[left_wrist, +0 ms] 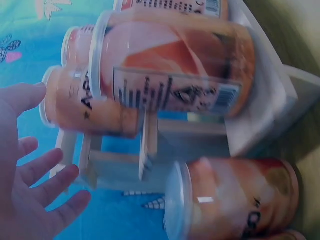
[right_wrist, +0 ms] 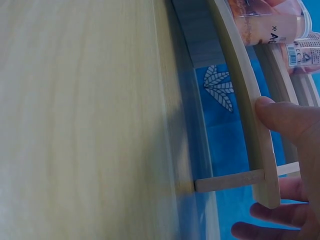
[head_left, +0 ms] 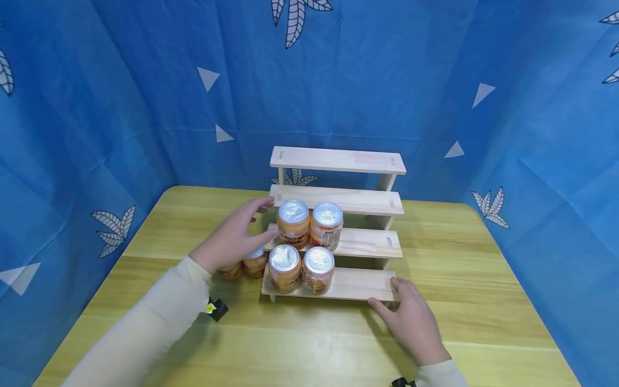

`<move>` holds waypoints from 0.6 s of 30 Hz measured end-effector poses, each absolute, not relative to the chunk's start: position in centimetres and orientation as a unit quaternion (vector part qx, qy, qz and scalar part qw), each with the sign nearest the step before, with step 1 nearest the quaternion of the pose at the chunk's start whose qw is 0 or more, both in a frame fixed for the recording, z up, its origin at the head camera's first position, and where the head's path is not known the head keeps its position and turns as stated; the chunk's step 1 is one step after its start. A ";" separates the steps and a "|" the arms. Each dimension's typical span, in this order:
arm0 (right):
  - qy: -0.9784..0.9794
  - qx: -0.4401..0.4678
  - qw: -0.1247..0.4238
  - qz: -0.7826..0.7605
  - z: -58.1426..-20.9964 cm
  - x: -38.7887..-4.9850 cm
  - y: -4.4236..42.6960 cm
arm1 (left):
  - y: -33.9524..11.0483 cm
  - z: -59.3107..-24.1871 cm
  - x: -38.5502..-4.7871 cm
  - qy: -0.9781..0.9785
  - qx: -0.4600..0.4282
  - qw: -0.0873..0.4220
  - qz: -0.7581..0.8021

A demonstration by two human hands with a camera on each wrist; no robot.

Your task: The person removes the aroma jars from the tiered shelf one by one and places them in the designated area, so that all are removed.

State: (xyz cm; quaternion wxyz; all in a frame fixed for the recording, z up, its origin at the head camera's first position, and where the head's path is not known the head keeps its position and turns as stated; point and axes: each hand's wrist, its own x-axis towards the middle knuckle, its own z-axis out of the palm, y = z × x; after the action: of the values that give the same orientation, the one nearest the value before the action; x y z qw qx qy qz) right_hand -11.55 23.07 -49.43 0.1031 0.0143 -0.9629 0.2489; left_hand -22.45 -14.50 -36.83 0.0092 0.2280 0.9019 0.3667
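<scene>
A pale wooden tiered rack (head_left: 338, 159) stands on the table. My right hand (head_left: 411, 317) holds the right end of its lowest shelf (head_left: 360, 283), thumb on the front edge and fingers around the end. Two orange jars with silvery lids, one left (head_left: 285, 269) and one right (head_left: 317, 270), stand on that shelf. On the tier above are another jar (head_left: 293, 223) and its neighbour (head_left: 326, 226). My left hand (head_left: 237, 234), fingers spread, is beside the left one of these, thumb close to it; whether they touch I cannot tell.
More jars (head_left: 254, 262) stand on the table left of the rack, partly hidden by the left forearm. Blue patterned cloth (head_left: 338, 97) hangs behind and at both sides of the wooden table (head_left: 464, 258). The two upper shelves (head_left: 338, 200) carry no jars.
</scene>
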 end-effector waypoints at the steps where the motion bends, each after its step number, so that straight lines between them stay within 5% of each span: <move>1: -0.963 0.013 0.102 0.249 -49.4 -11.5 23.1 | -14.2 -36.7 -22.5 0.900 0.230 0.014 0.371; 18: -0.964 0.009 0.096 0.248 -49.1 -11.5 23.1 | -11.2 -37.2 -23.9 0.896 0.243 0.062 0.367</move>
State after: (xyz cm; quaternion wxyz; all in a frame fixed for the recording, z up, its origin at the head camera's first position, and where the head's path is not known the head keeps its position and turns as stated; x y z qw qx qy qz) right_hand -11.52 23.07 -49.14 0.0956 0.0089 -0.9639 0.2483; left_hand -23.94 -11.17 -37.25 0.0616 0.2434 0.8959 0.3666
